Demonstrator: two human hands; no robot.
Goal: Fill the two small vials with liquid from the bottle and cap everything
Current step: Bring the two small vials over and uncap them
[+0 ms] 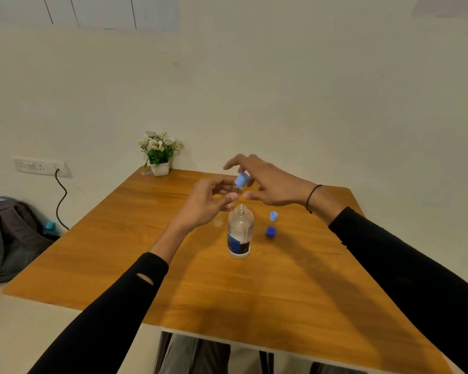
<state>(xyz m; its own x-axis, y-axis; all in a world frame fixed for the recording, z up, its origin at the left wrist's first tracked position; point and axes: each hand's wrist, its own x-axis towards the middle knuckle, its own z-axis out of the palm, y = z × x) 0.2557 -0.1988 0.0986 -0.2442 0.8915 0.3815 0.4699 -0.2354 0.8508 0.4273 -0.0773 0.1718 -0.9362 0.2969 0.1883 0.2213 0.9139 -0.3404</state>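
An uncapped clear bottle [240, 233] with a dark blue label stands upright near the middle of the wooden table [173, 265]. Above and behind it my left hand [206, 203] grips a small clear vial [234, 191], tilted to the right. My right hand [265, 182] pinches a light blue cap [241, 180] at the vial's mouth. A second light blue cap [273, 216] and a darker blue cap [271, 231] lie on the table right of the bottle. Something faint and clear, perhaps the other vial [219, 222], sits left of the bottle, hard to make out.
A small white pot of white flowers [159, 155] stands at the table's far left corner. A grey backpack [8, 238] lies on the floor to the left, below a wall socket with a black cable [61, 201]. My legs show under the near table edge.
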